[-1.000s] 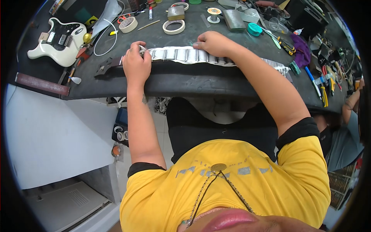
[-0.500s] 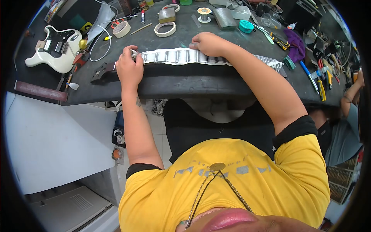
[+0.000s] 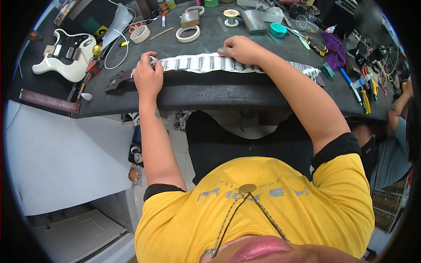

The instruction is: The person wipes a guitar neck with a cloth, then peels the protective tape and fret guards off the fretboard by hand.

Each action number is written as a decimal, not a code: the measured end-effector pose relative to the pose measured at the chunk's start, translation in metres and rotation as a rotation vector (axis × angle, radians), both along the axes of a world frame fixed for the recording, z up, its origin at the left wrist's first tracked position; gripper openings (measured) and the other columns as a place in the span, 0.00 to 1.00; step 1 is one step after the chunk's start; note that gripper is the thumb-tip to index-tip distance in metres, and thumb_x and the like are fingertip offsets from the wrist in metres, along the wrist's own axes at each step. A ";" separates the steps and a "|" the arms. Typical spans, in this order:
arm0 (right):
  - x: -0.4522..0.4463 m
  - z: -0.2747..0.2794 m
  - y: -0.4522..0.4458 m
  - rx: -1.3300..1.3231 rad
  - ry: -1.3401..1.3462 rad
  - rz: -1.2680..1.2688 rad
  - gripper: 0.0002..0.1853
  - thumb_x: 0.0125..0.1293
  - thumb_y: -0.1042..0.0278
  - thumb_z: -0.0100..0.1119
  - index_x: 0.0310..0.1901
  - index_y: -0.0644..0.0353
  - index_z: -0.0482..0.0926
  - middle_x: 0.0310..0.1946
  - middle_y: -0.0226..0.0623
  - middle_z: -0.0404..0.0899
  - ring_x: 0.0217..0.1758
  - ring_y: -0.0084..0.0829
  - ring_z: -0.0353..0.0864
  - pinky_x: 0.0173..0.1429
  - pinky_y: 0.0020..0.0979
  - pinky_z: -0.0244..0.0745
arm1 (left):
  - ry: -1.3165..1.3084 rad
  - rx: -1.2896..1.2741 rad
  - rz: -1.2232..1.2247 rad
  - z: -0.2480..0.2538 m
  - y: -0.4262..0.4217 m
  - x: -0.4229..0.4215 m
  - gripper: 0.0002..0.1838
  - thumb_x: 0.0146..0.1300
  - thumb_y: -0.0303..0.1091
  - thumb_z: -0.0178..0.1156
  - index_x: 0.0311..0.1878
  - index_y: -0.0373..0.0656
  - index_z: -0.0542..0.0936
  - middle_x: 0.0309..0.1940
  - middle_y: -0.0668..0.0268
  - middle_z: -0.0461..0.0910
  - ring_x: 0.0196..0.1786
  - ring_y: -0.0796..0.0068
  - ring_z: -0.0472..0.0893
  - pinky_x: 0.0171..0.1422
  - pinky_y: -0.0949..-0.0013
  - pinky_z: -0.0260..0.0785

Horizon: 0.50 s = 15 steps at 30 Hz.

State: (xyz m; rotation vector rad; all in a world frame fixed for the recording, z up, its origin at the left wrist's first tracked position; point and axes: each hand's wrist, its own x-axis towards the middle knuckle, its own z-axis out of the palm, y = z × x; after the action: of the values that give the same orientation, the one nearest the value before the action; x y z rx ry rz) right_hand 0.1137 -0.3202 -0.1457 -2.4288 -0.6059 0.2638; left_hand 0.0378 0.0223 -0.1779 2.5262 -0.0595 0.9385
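Observation:
A guitar neck (image 3: 210,64) lies across the near edge of the bench, its fretboard covered with whitish masking tape between the dark frets. My left hand (image 3: 148,74) is curled closed over the neck beside the dark headstock (image 3: 117,81); a small pale thing shows by its fingers, too small to make out. My right hand (image 3: 244,50) rests on the far edge of the fretboard, past its middle. Its fingers are bent and closed, with the thumb toward the left; what they pinch, if anything, is hidden.
A white electric guitar body (image 3: 66,55) lies at the left. Behind the neck are masking tape rolls (image 3: 188,34), a solder spool (image 3: 231,18) and a teal round container (image 3: 278,30). Pliers (image 3: 365,101) and a blue pen (image 3: 349,83) lie right. Another person's arm (image 3: 398,105) shows far right.
My right hand has shifted slightly to the right along the fretboard. The left hand stays over the neck. The view has tilted a little.

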 end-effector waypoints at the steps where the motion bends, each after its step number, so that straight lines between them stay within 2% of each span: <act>1: -0.002 -0.004 -0.001 0.025 -0.017 -0.019 0.25 0.83 0.44 0.69 0.45 0.65 0.89 0.39 0.43 0.91 0.46 0.37 0.87 0.56 0.44 0.80 | 0.003 0.001 0.001 -0.001 0.001 0.000 0.14 0.74 0.35 0.67 0.60 0.46 0.84 0.46 0.59 0.90 0.55 0.50 0.88 0.64 0.47 0.73; 4: 0.009 -0.011 -0.011 0.059 -0.084 0.049 0.27 0.81 0.41 0.68 0.54 0.63 0.92 0.48 0.51 0.93 0.54 0.48 0.91 0.62 0.47 0.82 | 0.000 -0.003 -0.004 -0.003 -0.001 0.003 0.14 0.74 0.35 0.67 0.60 0.46 0.84 0.46 0.59 0.90 0.55 0.50 0.88 0.64 0.47 0.73; 10: 0.008 0.003 -0.023 -0.122 0.034 0.107 0.24 0.84 0.44 0.65 0.56 0.62 0.90 0.49 0.50 0.93 0.54 0.48 0.90 0.61 0.49 0.81 | -0.001 0.003 0.000 -0.002 0.000 0.001 0.15 0.74 0.35 0.67 0.61 0.46 0.84 0.46 0.58 0.90 0.55 0.50 0.88 0.64 0.47 0.74; 13: -0.005 -0.002 -0.019 -0.067 -0.029 -0.020 0.23 0.85 0.46 0.65 0.54 0.62 0.90 0.48 0.48 0.93 0.53 0.47 0.90 0.61 0.50 0.80 | -0.011 0.008 0.015 -0.002 0.001 0.003 0.15 0.74 0.35 0.67 0.61 0.46 0.84 0.46 0.58 0.90 0.55 0.50 0.88 0.64 0.47 0.74; 15: -0.009 0.004 -0.020 -0.033 0.084 -0.046 0.23 0.85 0.46 0.65 0.54 0.62 0.90 0.48 0.49 0.93 0.53 0.47 0.90 0.61 0.50 0.80 | -0.003 0.004 0.012 -0.004 -0.001 0.001 0.15 0.74 0.35 0.67 0.61 0.46 0.84 0.46 0.59 0.91 0.55 0.51 0.88 0.65 0.47 0.74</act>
State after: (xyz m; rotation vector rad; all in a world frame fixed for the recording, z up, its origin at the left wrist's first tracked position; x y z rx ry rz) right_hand 0.1042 -0.3401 -0.1414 -2.4464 -0.5110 0.3578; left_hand 0.0392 0.0217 -0.1822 2.5309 -0.0475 0.9482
